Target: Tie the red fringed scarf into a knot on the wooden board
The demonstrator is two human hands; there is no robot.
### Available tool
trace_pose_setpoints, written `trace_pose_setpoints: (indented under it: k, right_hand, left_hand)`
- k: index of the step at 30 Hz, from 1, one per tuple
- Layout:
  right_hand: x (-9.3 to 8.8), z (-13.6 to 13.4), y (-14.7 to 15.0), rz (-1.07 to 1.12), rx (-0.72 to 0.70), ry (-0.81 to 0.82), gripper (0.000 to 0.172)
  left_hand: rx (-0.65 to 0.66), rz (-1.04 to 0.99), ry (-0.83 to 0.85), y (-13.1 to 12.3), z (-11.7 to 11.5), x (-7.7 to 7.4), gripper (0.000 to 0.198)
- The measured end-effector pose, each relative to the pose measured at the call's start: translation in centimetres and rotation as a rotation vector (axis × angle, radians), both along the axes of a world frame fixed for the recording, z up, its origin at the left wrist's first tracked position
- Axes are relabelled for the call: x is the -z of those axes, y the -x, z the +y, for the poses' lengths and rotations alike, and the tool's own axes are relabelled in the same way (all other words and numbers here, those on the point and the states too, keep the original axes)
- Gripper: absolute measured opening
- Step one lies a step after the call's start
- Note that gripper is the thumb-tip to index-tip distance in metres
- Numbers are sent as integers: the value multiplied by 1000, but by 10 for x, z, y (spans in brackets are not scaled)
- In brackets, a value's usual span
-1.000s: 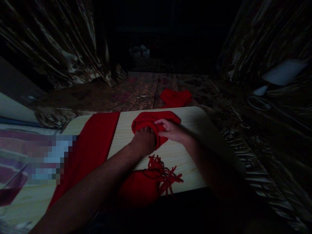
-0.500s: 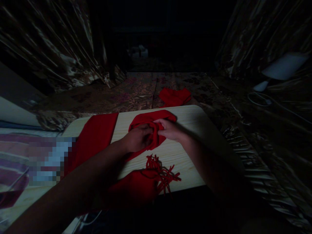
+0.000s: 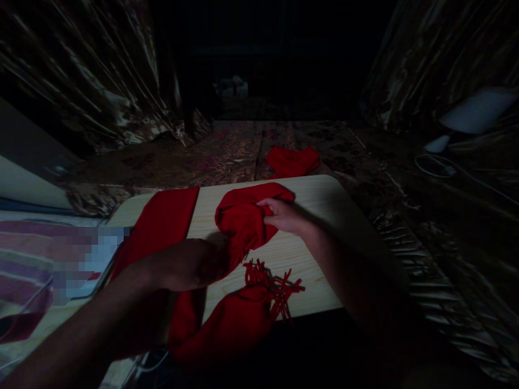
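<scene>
Head view: my right hand pinches the bunched red scarf at frame center on the wooden surface; left hand, fingers closed, grips its lower stretch. Fringe lies loose below. Bundling part done, tail unwrapped.

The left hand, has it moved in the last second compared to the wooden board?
Yes. The left hand has pulled back from the bunched part of the red scarf toward the near edge of the wooden board, drawing scarf fabric with it.

Both hands, left hand and right hand, grip a red scarf on a wooden table.
</scene>
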State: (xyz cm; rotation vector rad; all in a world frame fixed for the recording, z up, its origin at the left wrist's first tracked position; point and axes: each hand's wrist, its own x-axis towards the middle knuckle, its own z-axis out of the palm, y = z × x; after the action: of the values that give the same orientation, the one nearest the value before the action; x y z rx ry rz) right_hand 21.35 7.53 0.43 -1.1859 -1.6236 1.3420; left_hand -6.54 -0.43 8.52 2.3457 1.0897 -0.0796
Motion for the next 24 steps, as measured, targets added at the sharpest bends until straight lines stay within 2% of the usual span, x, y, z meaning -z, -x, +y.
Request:
trace_pose_setpoints:
  k: [2, 4, 7, 9, 10, 12, 14, 19, 22, 24]
  right_hand:
    - [0, 0, -1, 18, -17, 6, 51]
    - [-2, 0, -3, 53, -56, -5, 53]
    - [-10, -4, -7, 130, -161, -5, 58]
    - [-16, -7, -9, 174, -207, 16, 63]
    - [-18, -9, -9, 184, -213, 23, 64]
    - [-19, -11, -8, 179, -206, 22, 64]
    - [-18, -11, -5, 163, -203, 20, 62]
    - [-15, -9, -2, 139, -183, 27, 61]
    - [-14, -8, -3, 150, -170, 40, 62]
    - [-13, -7, -3, 172, -172, 67, 62]
  left_hand:
    - [-5, 82, 85, 3, -7, -13, 26]
    - [-85, 18, 36, -5, -11, -16, 28]
    - [-311, -130, -246, -32, -9, -1, 35]
    - [-354, -165, -279, -50, -2, 17, 40]
    - [-364, -177, -241, -58, 4, 26, 41]
    - [-473, -210, -182, -67, 18, 39, 38]
    - [-549, -296, -108, -71, 32, 45, 35]
    - [-606, -499, 212, -77, 57, 39, 23]
    - [-664, -598, 283, -80, 66, 37, 15]
    - [-685, -653, 307, -81, 70, 39, 17]
